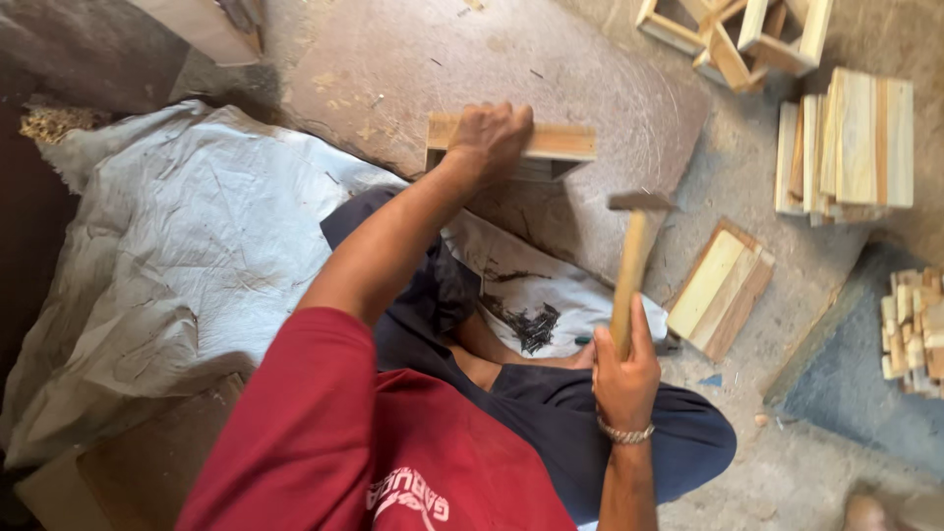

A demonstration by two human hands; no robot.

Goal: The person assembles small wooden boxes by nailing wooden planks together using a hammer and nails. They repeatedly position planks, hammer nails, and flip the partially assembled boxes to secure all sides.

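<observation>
My left hand (489,136) presses down on a small wooden box frame (556,144) that stands on a large flat board (511,69) on the floor. My right hand (623,376) grips the wooden handle of a hammer (634,258), its dark metal head raised to the right of the frame and apart from it. A heap of small dark nails (532,325) lies on a white sheet (177,256) by my knee, between the two hands.
Stacks of wooden panels (854,143) lie at the right, and one panel assembly (721,287) rests beside the hammer. Open wooden frames (737,34) are piled at the top right. Small wood blocks (913,324) sit at the far right edge.
</observation>
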